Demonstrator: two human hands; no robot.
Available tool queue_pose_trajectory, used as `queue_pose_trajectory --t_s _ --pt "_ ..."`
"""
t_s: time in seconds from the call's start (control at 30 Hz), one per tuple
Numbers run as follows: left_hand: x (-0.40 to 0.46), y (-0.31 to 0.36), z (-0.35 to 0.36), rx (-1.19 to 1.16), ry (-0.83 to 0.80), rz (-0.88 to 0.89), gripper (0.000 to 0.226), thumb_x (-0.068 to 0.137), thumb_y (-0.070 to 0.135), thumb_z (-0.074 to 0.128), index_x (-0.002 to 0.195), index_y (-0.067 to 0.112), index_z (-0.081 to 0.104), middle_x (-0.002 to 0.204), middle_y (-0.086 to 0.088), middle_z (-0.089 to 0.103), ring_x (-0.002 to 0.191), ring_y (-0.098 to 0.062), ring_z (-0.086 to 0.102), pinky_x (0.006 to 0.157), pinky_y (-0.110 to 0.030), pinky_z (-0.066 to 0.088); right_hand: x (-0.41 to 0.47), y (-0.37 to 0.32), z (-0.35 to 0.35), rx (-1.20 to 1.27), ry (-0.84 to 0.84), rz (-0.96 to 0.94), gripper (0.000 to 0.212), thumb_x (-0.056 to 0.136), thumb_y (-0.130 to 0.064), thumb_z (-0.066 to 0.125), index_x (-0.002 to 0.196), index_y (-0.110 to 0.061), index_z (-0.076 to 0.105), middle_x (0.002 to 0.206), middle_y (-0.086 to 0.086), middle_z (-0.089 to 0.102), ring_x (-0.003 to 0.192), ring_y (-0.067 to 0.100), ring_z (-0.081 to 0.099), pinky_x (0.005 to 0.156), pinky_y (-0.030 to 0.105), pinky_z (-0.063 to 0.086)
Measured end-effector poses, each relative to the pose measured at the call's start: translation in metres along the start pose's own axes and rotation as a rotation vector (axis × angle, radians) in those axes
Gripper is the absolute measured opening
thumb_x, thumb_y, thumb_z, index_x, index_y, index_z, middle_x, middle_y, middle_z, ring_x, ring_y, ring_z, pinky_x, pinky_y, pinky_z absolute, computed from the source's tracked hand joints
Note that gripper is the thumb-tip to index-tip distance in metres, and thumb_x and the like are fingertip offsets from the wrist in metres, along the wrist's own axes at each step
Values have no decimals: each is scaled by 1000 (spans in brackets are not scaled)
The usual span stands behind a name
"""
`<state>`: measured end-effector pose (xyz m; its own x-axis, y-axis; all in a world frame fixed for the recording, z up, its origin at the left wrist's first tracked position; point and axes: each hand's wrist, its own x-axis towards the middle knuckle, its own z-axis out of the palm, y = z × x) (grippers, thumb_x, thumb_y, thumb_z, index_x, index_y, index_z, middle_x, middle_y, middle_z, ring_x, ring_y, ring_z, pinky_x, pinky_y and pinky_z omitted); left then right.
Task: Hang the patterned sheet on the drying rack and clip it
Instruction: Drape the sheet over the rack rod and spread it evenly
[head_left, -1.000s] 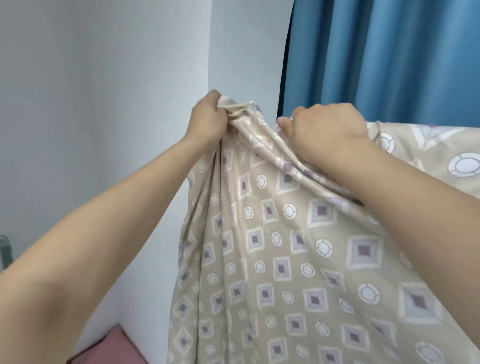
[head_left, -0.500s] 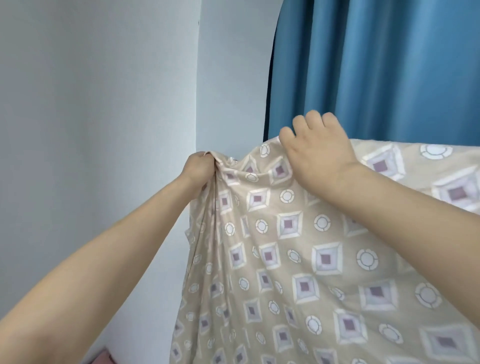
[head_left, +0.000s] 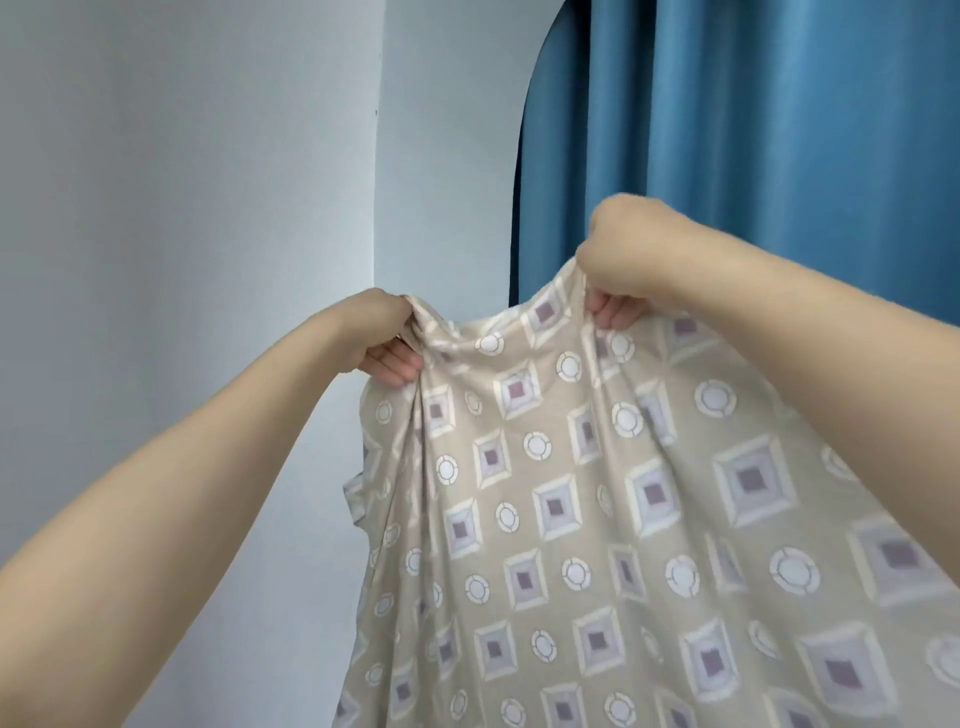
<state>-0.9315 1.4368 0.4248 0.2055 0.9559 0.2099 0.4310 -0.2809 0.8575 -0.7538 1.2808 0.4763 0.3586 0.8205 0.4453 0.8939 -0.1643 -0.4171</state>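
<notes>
The patterned sheet (head_left: 597, 519) is beige with purple squares and white circles, and it hangs down in folds across the lower right of the head view. My left hand (head_left: 384, 338) grips a bunched bit of its top edge at the left. My right hand (head_left: 628, 260) is raised higher and grips the top edge further right, lifting the cloth into a peak. The drying rack and any clips are hidden or out of view.
A blue curtain (head_left: 753, 145) hangs behind the sheet at the right. Pale grey walls meet in a corner (head_left: 376, 156) behind my left hand.
My right hand, which lay over the top edge with fingers spread, now grips the cloth and lifts it. My left hand keeps its hold on the bunched edge.
</notes>
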Motion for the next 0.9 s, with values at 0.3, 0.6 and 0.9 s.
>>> queue_pose_trajectory --t_s 0.3,0.6,0.9 --pt "38 23 2 -299 523 413 14 83 12 30 89 17 42 76 -4 54 60 -22 49 53 -29 40 41 26 -11 -447 454 -117 33 88 4 39 118 -5 47 115 21 57 102 39 55 71 37 35" --pt "-1 12 48 110 -259 279 29 98 42 45 98 17 59 98 2 65 87 -19 61 84 -32 46 32 45 10 -643 -408 115 17 89 -18 55 86 -9 69 90 6 70 72 23 64 72 31 54" --pt "-1 -34 75 -49 -308 532 33 100 46 46 101 13 50 92 7 60 86 -8 61 78 -30 47 13 38 10 -170 -388 65 56 87 -75 38 95 -28 68 99 -4 69 88 20 68 92 37 49"
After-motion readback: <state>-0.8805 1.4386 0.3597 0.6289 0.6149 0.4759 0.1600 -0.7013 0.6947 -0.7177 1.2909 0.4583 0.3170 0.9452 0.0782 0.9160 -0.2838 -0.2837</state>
